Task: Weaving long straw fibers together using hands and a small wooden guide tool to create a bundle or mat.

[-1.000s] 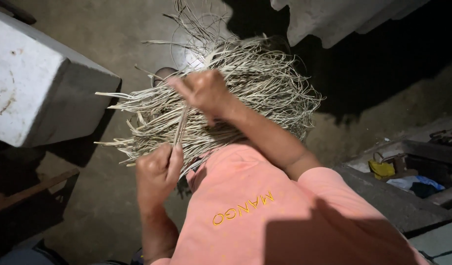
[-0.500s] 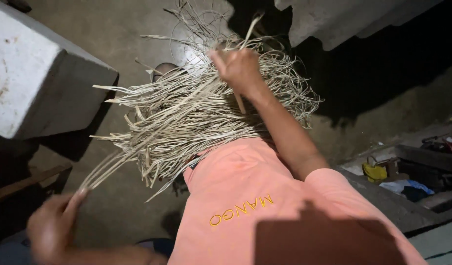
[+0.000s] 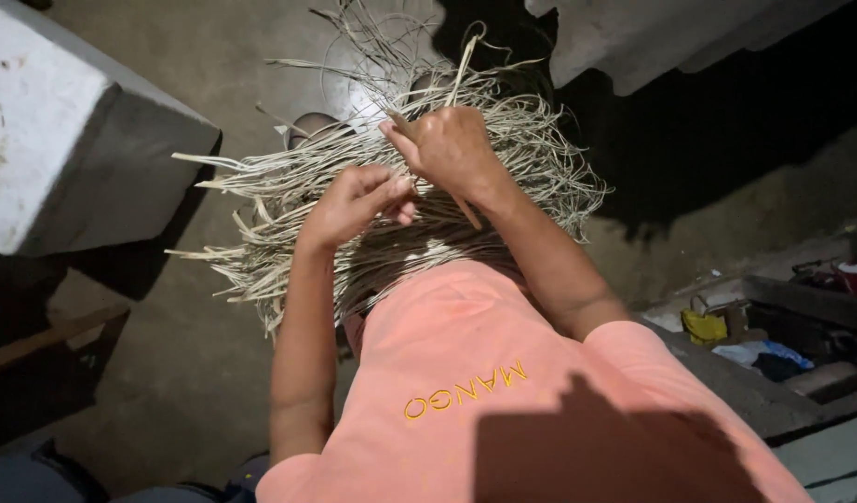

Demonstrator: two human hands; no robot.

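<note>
Right now, my right hand (image 3: 452, 149) clenched around single pale strip (image 3: 463, 65); left hand (image 3: 354, 200) pinching strands beside it. Strip bundle (image 3: 289, 186) heaped over lap, above concrete floor (image 3: 186, 363). I judge strips light, springy, tangle-prone; best gripped near crossing, not loose ends.

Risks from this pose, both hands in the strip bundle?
1. The left hand and right hand work close together over the pale strip bundle; a strip pinched by the right hand could slip or snap.
2. Loose ends splay out on all sides, so pulling one strip may snag or tangle its neighbours.
3. Hard shadows hide much of the bundle's near side, so a wrong strip is easy to grab.
</note>
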